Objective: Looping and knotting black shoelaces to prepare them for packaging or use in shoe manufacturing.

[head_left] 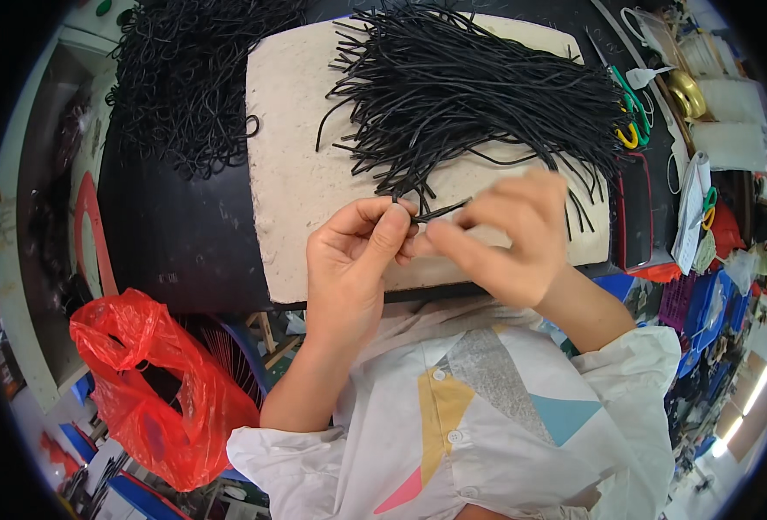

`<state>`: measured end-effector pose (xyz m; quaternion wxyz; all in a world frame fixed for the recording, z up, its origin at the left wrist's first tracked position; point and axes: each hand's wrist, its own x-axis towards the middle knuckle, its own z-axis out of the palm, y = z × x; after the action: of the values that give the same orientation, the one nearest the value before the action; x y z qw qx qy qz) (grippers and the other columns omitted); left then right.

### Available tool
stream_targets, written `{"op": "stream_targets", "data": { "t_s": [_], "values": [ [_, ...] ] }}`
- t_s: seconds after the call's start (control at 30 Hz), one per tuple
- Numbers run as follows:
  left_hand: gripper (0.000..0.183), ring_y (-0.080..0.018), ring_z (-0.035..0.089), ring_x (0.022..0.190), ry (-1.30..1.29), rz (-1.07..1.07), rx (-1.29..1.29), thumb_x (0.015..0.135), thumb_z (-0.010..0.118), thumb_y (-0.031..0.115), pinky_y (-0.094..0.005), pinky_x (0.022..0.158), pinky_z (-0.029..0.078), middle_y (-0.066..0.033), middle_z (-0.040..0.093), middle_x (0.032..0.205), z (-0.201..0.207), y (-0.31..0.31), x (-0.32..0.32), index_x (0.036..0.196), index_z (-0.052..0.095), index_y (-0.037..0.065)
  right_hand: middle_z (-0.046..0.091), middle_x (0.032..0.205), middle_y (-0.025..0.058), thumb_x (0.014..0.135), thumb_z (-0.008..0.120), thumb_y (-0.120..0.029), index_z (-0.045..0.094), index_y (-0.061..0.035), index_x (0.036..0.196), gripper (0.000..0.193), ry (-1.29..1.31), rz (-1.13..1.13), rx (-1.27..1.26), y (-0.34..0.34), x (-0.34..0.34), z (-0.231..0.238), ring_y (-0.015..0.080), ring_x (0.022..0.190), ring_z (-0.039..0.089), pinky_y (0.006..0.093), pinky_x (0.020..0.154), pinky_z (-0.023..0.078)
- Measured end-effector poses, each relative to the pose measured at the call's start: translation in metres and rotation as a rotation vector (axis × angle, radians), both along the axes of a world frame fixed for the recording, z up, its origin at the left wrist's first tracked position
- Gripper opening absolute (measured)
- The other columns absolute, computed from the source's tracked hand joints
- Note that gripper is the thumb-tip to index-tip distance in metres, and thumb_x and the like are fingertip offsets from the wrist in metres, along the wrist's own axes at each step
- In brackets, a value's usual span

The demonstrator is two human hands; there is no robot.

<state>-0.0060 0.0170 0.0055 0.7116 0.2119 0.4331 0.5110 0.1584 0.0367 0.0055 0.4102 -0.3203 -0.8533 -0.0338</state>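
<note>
My left hand (353, 256) is closed, thumb against fingertips, pinching a thin black cord (440, 211) over the near edge of the pale board. My right hand (509, 238), slightly blurred by motion, is curled close beside it, and the cord runs between the two hands to its fingers. The exact grip of the right fingertips is smeared. Just beyond my hands a large bundle of cut black cords (461, 95) lies across the pale board (288, 191), their ends fanned out to the left and right.
A tangled heap of looped black cords (193, 87) is at the far left on the black tabletop (167, 234). Green-handled scissors (637, 108) and a dark red-edged phone-like object (634, 208) lie to the right. A red plastic bag (167, 390) hangs at the near left.
</note>
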Motion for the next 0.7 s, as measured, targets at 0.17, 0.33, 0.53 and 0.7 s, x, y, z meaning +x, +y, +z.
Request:
{"op": "stream_targets", "data": {
  "t_s": [0.17, 0.33, 0.53, 0.7],
  "values": [
    [0.009, -0.0059, 0.053, 0.069, 0.192, 0.042, 0.032, 0.083, 0.057, 0.003, -0.0176, 0.062, 0.042, -0.0037, 0.058, 0.079, -0.002, -0.002, 0.006, 0.09, 0.06, -0.003, 0.054, 0.083, -0.0021, 0.05, 0.07, -0.02, 0.063, -0.0169, 0.074, 0.026, 0.029, -0.019, 0.16, -0.008, -0.012, -0.006, 0.0182, 0.081, 0.049, 0.0337, 0.07, 0.033],
    [0.011, -0.0079, 0.055, 0.074, 0.189, -0.1, 0.286, 0.084, 0.056, 0.001, -0.0196, 0.066, 0.046, -0.0061, 0.057, 0.087, -0.01, -0.006, -0.002, 0.093, 0.058, -0.005, 0.055, 0.083, 0.0017, 0.064, 0.072, -0.009, 0.064, -0.0082, 0.086, 0.024, 0.404, 0.139, -0.867, 0.013, -0.006, 0.014, 0.0129, 0.081, 0.051, 0.0295, 0.072, 0.04],
    [0.013, -0.012, 0.058, 0.077, 0.096, -0.173, 0.259, 0.082, 0.057, -0.001, -0.0235, 0.07, 0.05, -0.0086, 0.059, 0.087, -0.008, -0.006, -0.003, 0.094, 0.057, -0.006, 0.059, 0.08, 0.0036, 0.078, 0.065, -0.008, 0.061, 0.001, 0.089, 0.015, 0.833, 0.297, -1.533, 0.012, -0.002, 0.014, 0.0074, 0.072, 0.054, 0.0208, 0.065, 0.044],
    [0.013, -0.0119, 0.059, 0.075, 0.206, -0.109, 0.174, 0.079, 0.059, -0.005, -0.0221, 0.067, 0.05, -0.0102, 0.06, 0.084, 0.005, -0.003, -0.003, 0.092, 0.057, -0.007, 0.06, 0.074, 0.0037, 0.082, 0.058, -0.007, 0.06, 0.003, 0.086, 0.011, 0.679, 0.152, -1.179, 0.003, -0.005, 0.012, 0.0078, 0.068, 0.057, 0.0198, 0.061, 0.046]
  ]
}}
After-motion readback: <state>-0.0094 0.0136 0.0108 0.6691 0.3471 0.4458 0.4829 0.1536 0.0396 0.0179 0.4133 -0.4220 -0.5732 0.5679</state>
